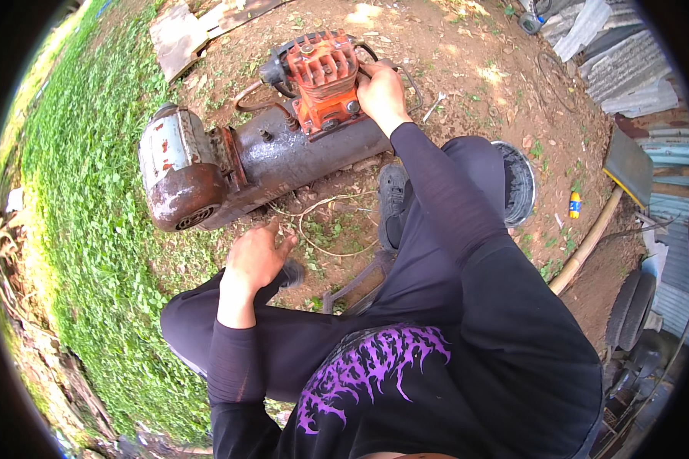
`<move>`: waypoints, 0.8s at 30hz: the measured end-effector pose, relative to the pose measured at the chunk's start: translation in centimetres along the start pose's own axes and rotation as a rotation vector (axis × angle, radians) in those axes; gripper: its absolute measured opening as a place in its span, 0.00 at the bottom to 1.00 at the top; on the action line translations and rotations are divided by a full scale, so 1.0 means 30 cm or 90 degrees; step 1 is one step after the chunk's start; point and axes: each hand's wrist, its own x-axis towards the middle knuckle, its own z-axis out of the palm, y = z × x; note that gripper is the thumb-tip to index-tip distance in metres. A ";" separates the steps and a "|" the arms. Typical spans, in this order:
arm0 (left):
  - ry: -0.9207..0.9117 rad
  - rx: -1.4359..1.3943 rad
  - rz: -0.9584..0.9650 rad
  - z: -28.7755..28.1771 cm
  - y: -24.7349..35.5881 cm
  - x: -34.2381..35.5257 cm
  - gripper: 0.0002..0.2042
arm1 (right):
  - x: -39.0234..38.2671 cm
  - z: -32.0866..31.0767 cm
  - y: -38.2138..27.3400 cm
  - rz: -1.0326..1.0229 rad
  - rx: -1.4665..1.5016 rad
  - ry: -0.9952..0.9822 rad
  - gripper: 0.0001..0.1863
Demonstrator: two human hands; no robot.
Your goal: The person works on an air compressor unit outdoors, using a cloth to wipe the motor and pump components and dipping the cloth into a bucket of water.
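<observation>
An orange-red finned compressor pump sits on top of a dark, rusty cylindrical tank. At the tank's left end is a worn grey and brown electric motor. My right hand is closed at the right side of the pump, its fingertips partly hidden against it. In front of the motor, my left hand hangs above my bent knee with nothing in it, thumb and fingers apart. A dark hose bends around the pump's left side. A thin pale cord loops over the ground below the tank.
A small wrench lies right of the pump. Beside my right knee stands a dark-stained bucket. Further right are a yellow bottle, a wooden pole, tires and corrugated sheets. Grass spreads along the left.
</observation>
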 end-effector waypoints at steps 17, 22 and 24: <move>0.013 -0.093 -0.003 -0.059 0.044 0.077 0.34 | 0.064 -0.007 0.008 0.193 0.080 -0.147 0.15; 0.032 -0.093 -0.019 -0.032 -0.005 0.085 0.33 | 0.006 -0.135 0.064 0.246 0.049 -0.240 0.14; 0.019 -0.087 -0.036 -0.039 0.018 0.079 0.32 | 0.058 -0.145 0.060 0.276 0.136 -0.217 0.12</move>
